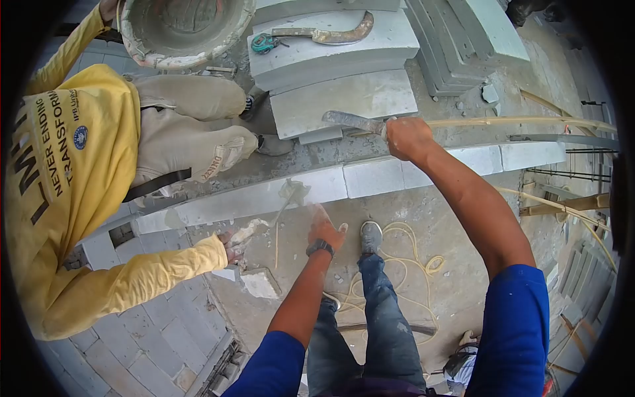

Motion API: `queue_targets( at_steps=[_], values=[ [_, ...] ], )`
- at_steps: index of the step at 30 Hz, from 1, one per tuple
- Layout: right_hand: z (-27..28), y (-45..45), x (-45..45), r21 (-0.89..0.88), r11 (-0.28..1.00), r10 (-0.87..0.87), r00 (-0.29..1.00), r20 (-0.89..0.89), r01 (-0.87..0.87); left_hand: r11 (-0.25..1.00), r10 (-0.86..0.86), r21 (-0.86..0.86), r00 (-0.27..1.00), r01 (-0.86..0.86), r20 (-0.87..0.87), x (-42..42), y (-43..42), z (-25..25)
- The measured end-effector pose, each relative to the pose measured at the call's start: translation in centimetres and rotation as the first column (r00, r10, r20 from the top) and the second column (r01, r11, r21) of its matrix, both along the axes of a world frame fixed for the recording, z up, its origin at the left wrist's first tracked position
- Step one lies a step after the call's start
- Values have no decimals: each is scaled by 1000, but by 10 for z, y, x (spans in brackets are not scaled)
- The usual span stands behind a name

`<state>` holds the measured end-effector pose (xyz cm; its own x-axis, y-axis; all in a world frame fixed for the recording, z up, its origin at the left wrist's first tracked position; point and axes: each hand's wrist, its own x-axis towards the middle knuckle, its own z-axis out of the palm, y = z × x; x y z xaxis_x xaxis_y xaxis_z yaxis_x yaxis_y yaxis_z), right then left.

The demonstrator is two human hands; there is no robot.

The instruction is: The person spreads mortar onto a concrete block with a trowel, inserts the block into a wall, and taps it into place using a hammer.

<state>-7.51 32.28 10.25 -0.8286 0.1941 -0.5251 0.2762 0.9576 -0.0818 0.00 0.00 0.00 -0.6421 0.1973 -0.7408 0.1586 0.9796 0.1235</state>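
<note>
My right hand [408,137] is closed round the handle of a long flat blade [354,121], held over the far side of a row of pale blocks [374,176]. My left hand [327,229], with a dark watch on the wrist, has its fingers apart beside the near edge of that row and holds nothing. Left of it, a co-worker's hand [233,250] holds a trowel [281,212] whose blade rests near a patch of wet mortar on the row.
A co-worker in a yellow shirt [99,139] stands at the left beside a mortar tub [188,63]. Stacked blocks [344,99] carry a curved-handled machete [327,34] and a teal tape measure [263,44]. A yellow hose [397,264] coils by my feet.
</note>
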Motion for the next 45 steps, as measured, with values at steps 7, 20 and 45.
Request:
queue_targets(
  at_steps=[7, 20, 45],
  values=[
    [-31, -11, -40, -111, 952, 299, 943, 146, -285, 996, 44, 71, 999, -44, 9, -21, 4, -9],
    [-25, -32, -30, -22, 969, 243, 965, -97, -246, 1000, -9, -9, 998, 9, 55, -22, 1, -8],
    [-25, -69, -33, -88, 947, 306, 951, -44, -309, 998, -33, -42, 993, 38, 112, -27, -2, -3]
  ],
)
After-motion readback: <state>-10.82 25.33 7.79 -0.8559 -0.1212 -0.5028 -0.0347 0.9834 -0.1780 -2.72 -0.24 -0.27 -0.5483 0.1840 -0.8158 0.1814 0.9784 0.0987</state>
